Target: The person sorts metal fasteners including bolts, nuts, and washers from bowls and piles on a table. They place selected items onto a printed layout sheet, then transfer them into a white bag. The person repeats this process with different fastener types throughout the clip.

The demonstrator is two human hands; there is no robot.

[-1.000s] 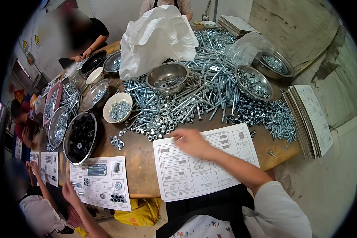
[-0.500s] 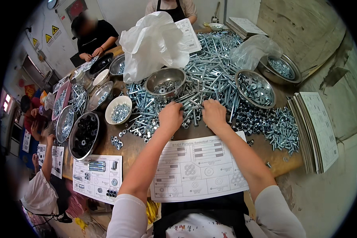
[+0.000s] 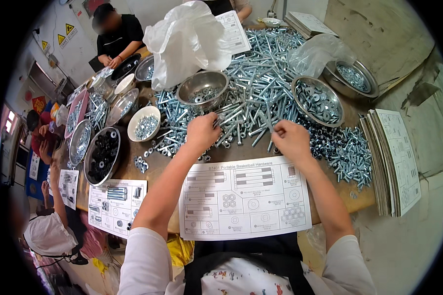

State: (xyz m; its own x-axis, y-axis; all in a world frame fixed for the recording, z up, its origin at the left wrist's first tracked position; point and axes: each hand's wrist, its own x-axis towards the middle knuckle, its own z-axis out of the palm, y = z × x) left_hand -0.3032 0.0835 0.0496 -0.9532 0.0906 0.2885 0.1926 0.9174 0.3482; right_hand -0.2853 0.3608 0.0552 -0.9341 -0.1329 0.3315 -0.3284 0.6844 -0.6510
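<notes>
A large heap of silvery bolts [image 3: 261,73] covers the middle of the table. At its near left edge is my left hand [image 3: 203,132], its fingers closed among the bolts; what they pinch is hidden. My right hand [image 3: 292,141] is at the near right edge of the heap, thumb and fingers pinched on a long bolt [image 3: 269,120] that points away from me. A printed hardware sheet [image 3: 221,231], with outlines of bolts, nuts and washers, lies flat in front of me below both hands. No loose parts show on it.
A steel bowl of washers [image 3: 183,100] and a crumpled white plastic bag [image 3: 187,44] stand beyond my left hand. Another washer bowl [image 3: 297,98] and dark nuts [image 3: 325,140] are at right. Stacked sheets [image 3: 396,162] stand far right. Co-workers sit left and across.
My hands have moved apart: the left drew back leftward, the right moved right and lifted with a bolt in its fingers. The whole view has shifted slightly.
</notes>
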